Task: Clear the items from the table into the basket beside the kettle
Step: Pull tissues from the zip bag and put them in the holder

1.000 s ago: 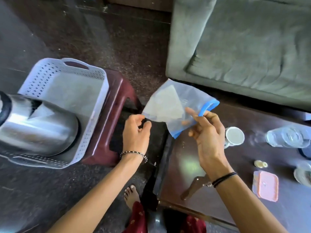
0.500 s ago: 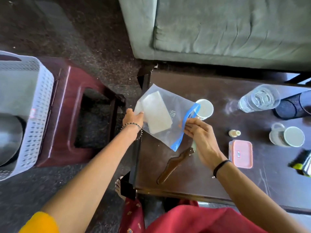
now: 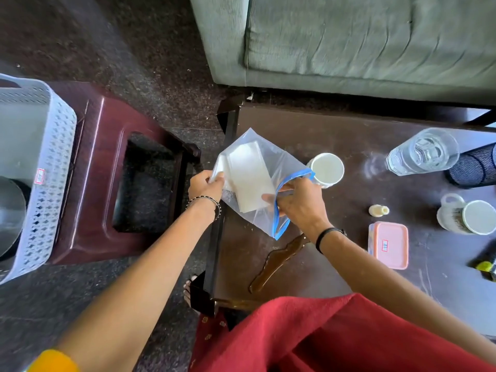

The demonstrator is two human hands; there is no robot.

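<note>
Both hands grip one clear plastic zip bag (image 3: 268,183) above the near-left corner of the dark wooden table (image 3: 335,135): the left hand (image 3: 205,185) pinches its closed corner, the right hand (image 3: 298,201) clamps the blue zip strip at the mouth. Inside lies a flat white rectangular pad (soft-looking, possibly folded tissue). Just beyond the right hand stands a white ceramic mug (image 3: 328,169); farther right sit a small round bottle (image 3: 378,210), a pink-lidded rectangular box (image 3: 390,244), a second mug (image 3: 468,217) and a ribbed clear glass (image 3: 425,151). Well left of the left hand, the perforated white plastic basket (image 3: 51,167) rests on a glossy maroon stool (image 3: 107,135), beside the shiny steel kettle (image 3: 10,210).
</note>
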